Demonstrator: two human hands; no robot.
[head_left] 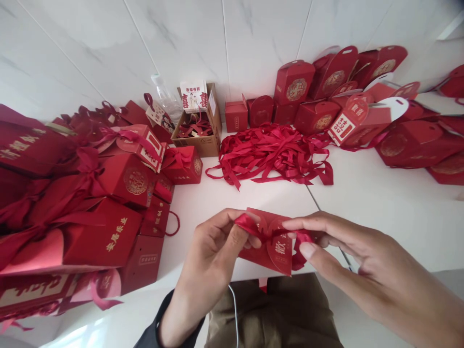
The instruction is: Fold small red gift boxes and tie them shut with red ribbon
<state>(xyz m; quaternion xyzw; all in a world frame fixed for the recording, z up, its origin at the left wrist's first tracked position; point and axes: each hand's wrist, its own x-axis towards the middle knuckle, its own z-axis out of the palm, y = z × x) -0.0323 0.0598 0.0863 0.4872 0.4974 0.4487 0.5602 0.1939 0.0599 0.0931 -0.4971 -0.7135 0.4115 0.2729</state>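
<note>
A small red gift box (270, 258) with pale lettering on its round flaps lies near the table's front edge, between my hands. A red satin ribbon (270, 237) crosses over its top, drawn together at the middle. My left hand (221, 246) pinches a loop of this ribbon between thumb and fingers at the box's left side. On the right, my right hand (333, 246) has the other side of the ribbon between thumb and fingers. Part of the box's far edge is hidden by my fingers.
A heap of loose red ribbons (271, 154) lies beyond the box. Stacked ribboned boxes (119, 179) crowd the left side. More red boxes (358, 116) line the wall at right. A cardboard carton (201, 145) and a clear plastic bottle (165, 96) stand at the back.
</note>
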